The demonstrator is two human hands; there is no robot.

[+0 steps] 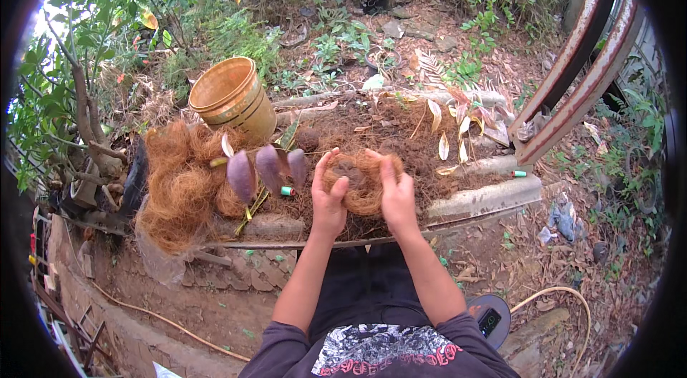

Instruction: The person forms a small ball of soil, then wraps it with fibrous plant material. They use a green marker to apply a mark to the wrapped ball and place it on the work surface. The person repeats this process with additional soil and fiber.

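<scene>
Between my two hands is a ring-shaped wad of brown coconut fibre (367, 203) with a darker clump of soil or roots (348, 169) in its middle. My left hand (328, 198) grips its left side, the thumb lying on the front edge. On the opposite side, my right hand (400, 193) holds the fibre with its fingers wrapped over the rim. Left of my hands lies a cut plant stem with purple-backed leaves (268, 168), close to a green thread spool (288, 191). A large heap of loose coconut fibre (177, 184) sits farther left, partly over a clear plastic bag (161, 257).
A yellowish plastic bucket (236, 101) leans behind the fibre heap. Dry pale leaves (443, 146) lie on the soil to the right. Another spool (518, 174) rests near the right edge, below rusty metal beams (579, 82). A phone (489, 321) lies on a round surface by my right elbow.
</scene>
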